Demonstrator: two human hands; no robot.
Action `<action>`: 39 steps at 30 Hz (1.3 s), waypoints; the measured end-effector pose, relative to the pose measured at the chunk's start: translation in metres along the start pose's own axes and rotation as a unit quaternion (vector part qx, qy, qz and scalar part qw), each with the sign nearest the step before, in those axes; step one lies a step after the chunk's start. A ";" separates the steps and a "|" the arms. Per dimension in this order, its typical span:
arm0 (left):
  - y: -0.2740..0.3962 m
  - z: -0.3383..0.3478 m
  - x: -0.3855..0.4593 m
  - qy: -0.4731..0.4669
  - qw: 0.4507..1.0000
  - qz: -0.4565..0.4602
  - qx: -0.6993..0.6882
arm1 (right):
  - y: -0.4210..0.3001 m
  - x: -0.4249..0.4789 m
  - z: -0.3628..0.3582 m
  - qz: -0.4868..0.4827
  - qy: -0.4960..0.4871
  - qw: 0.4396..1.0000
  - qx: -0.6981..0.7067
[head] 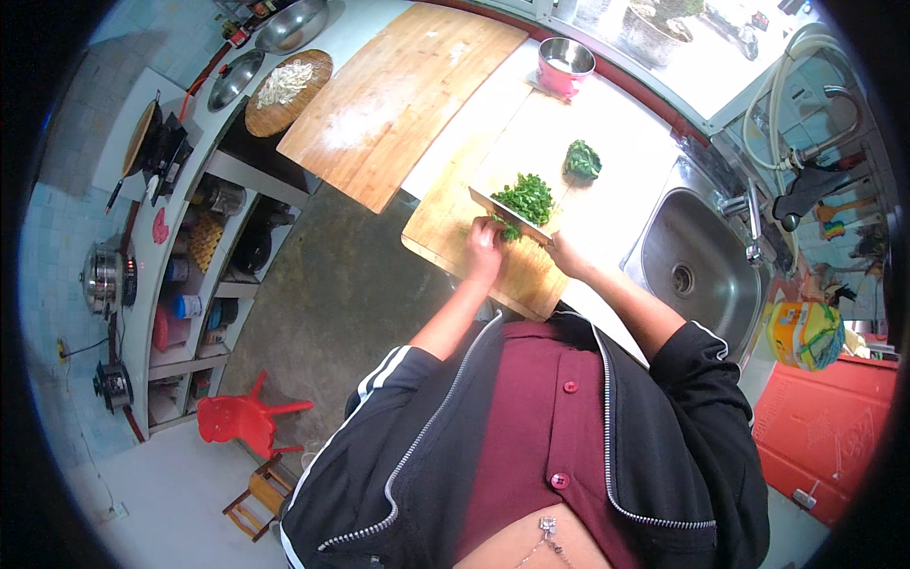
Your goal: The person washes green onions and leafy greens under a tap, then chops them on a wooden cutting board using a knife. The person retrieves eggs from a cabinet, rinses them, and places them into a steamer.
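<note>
My right hand point(566, 254) grips the handle of a kitchen cleaver point(513, 215), whose broad blade stands on edge over a wooden cutting board point(441, 213). Beyond the blade lies a heap of chopped leafy greens point(526, 198). On the near side, my left hand point(485, 242) presses the fingertips down on a small bunch of greens point(509, 229) right beside the blade. A compact clump of darker green leaves point(583, 160) rests on the white counter past the board.
A large floured wooden board point(412, 92) lies to the left, near a round wooden board holding cut noodles point(286, 82). A pink metal pot point(566, 67) stands by the window. To the right is a steel sink point(700, 249). A red stool point(242, 419) stands on the floor.
</note>
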State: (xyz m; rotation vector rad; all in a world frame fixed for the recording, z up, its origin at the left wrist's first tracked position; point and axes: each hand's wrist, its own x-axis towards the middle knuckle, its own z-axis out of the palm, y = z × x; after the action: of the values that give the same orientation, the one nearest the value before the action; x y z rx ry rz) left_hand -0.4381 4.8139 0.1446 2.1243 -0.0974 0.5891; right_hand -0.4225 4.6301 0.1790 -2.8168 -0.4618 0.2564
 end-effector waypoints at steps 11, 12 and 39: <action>-0.022 0.009 -0.009 -0.012 0.998 0.040 0.048 | -0.038 0.015 -0.004 0.028 -0.061 0.998 0.006; -0.025 0.009 -0.011 -0.018 0.998 0.028 0.061 | -0.047 0.020 -0.002 0.022 -0.044 0.999 0.004; -0.023 -0.006 -0.017 -0.072 0.984 0.060 0.153 | -0.057 0.020 -0.008 0.071 -0.103 0.992 0.022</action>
State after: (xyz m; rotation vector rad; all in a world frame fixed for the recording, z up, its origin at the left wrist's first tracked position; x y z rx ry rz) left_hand -0.4493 4.8295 0.1228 2.4728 -0.2290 0.5475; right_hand -0.4183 4.6866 0.2006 -2.7958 -0.2926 0.5842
